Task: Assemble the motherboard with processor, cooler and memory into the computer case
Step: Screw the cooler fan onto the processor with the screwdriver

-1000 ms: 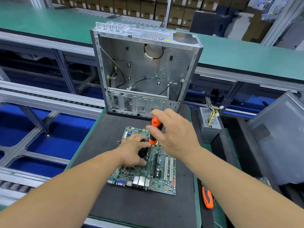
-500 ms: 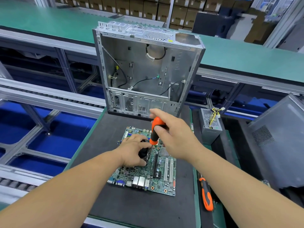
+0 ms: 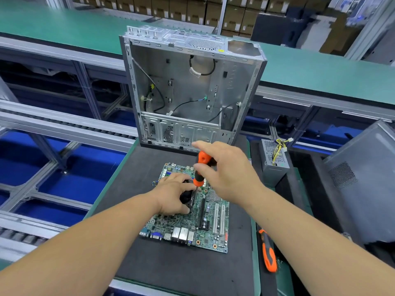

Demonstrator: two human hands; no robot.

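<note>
The motherboard [image 3: 209, 223] lies flat on a dark mat [image 3: 149, 189], under both hands. The left hand [image 3: 173, 195] rests on the board's middle with its fingers [image 3: 183, 210] curled round the black cooler [image 3: 187, 198], gripping it; only a small dark part of the cooler shows between the fingertips. The right hand [image 3: 226, 169] is above and just right of the left one, thumb and fingers closed round the orange-and-black handle of a screwdriver [image 3: 199, 169]. The handle stands nearly upright, its upper end inside the right fist and its lower end just above the left fingers. The thin shaft runs down past the left fingertips to the cooler's right edge; whether the tip sits in a screw cannot be told.

Right of the left fingertips are the board's long slots, and toward the wrists its rear ports line the near edge. Beyond the right knuckles stands the open case [image 3: 192, 86], on the far edge of the mat, its open side facing the person, loose black cables hanging inside. A second screwdriver [image 3: 268, 253] lies well right of the board, below the right forearm. Farther right of the right hand sit a grey power supply [image 3: 274, 165] with yellow wires and a grey panel [image 3: 363, 180].
</note>
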